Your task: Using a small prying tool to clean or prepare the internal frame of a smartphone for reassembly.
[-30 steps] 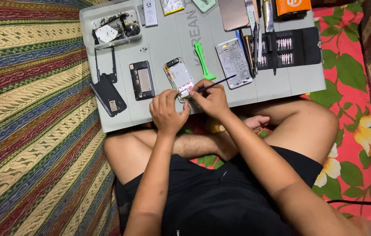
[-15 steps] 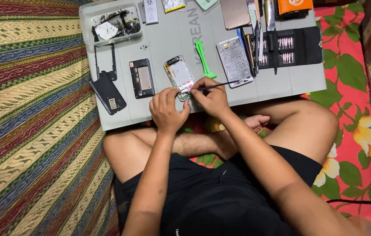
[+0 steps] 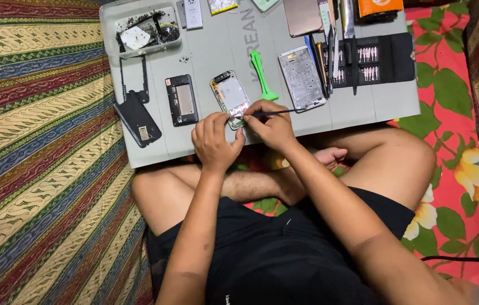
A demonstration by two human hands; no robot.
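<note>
Sitting cross-legged on patterned cloth, a person is working at a grey bench (image 3: pixel 363 110) that is filling the upper middle of the head view. The left hand (image 3: pixel 212 141) is curling over the lower end of an opened phone (image 3: pixel 230 97), its fingertips pressing on the phone's bottom edge and steadying it. The phone is lying flat near the centre of the frame, slightly tilted, its pale inner plate facing up. The right hand (image 3: pixel 270 125) is pinching a thin dark tool (image 3: pixel 273 113), the grip closed around it like a pen, and the tip is meeting the phone's lower right corner while the shaft is pointing toward the right. Just right of the phone a green pry tool (image 3: pixel 262 73) is lying, and beyond it a silver phone frame (image 3: pixel 302 78). Left of the phone a black phone part (image 3: pixel 181 100) is resting, with a dark back cover (image 3: pixel 138 120) at the bench's left edge. A clear tray (image 3: pixel 144 33) of small parts is sitting in the upper left, and a black bit case (image 3: pixel 372 59) is lying open in the upper right.
</note>
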